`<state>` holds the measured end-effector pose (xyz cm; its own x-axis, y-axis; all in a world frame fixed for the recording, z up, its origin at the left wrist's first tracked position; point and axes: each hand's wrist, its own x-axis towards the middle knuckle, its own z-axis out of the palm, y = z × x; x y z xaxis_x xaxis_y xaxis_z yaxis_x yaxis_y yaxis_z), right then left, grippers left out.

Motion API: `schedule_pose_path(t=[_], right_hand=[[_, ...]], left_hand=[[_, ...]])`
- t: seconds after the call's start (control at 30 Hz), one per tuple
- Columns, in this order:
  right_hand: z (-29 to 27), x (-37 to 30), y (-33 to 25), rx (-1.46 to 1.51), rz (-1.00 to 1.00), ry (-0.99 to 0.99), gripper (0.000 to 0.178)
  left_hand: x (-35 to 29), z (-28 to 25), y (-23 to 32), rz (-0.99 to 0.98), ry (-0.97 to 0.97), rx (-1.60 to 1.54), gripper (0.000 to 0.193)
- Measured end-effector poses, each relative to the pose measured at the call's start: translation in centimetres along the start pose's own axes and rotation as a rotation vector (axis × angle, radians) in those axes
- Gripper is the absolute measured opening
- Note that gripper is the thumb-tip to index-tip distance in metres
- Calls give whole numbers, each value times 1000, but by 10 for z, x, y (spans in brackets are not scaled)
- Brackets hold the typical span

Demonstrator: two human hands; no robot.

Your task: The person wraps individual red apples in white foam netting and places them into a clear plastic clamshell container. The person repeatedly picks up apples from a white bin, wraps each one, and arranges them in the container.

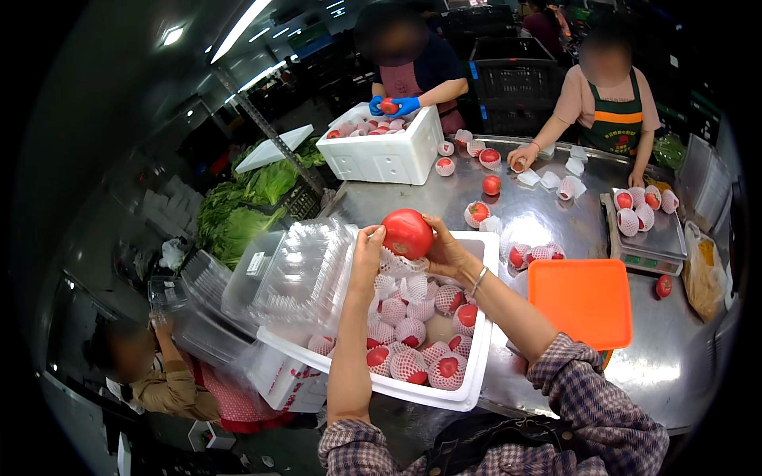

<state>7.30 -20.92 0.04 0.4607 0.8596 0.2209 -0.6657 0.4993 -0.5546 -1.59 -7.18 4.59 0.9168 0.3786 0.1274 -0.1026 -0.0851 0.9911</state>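
A large red tomato (407,233) is held up between my two hands over a white foam box. My left hand (368,251) grips its left side, with the fingertips partly behind it. My right hand (447,247) closes on its right side. White foam netting (406,266) hangs just under the tomato by my right fingers; whether I hold it too, I cannot tell. Below, the foam box (481,349) contains several tomatoes in net sleeves, such as one netted tomato (448,370) near its front edge.
Stacked clear plastic trays (298,274) lean at the box's left. An orange tray (579,303) sits to the right, near a scale (651,246) bearing netted tomatoes. Across the metal table (373,202), two people handle tomatoes, one beside another foam box (381,159). A third person is at lower left.
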Motion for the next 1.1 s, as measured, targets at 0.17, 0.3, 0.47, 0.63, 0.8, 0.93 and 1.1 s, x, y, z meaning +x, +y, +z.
schedule_pose_path(t=[0.17, 0.3, 0.47, 0.63, 0.8, 0.93, 1.1], right_hand=[[-6, 0, 1, -64, 37, -14, 64], [-4, 0, 4, -217, 43, 33, 65], [-6, 2, 7, -311, 77, 32, 68], [-5, 0, 5, -314, 72, 69, 69], [4, -4, 0, -241, 63, 107, 68], [9, -3, 0, -194, 55, 84, 67], [-1, 0, 3, -293, 66, 106, 69]], left_hand=[[0, -4, -1, -15, -40, 46, 51], [3, -4, -4, -6, -91, 91, 56], [5, -8, -6, -10, -166, 121, 62], [-2, -3, 1, 32, -199, 196, 55], [-2, 4, -2, 113, -166, 254, 57], [2, 3, -7, 109, -124, 290, 62], [2, 4, -4, 18, -127, 144, 55]])
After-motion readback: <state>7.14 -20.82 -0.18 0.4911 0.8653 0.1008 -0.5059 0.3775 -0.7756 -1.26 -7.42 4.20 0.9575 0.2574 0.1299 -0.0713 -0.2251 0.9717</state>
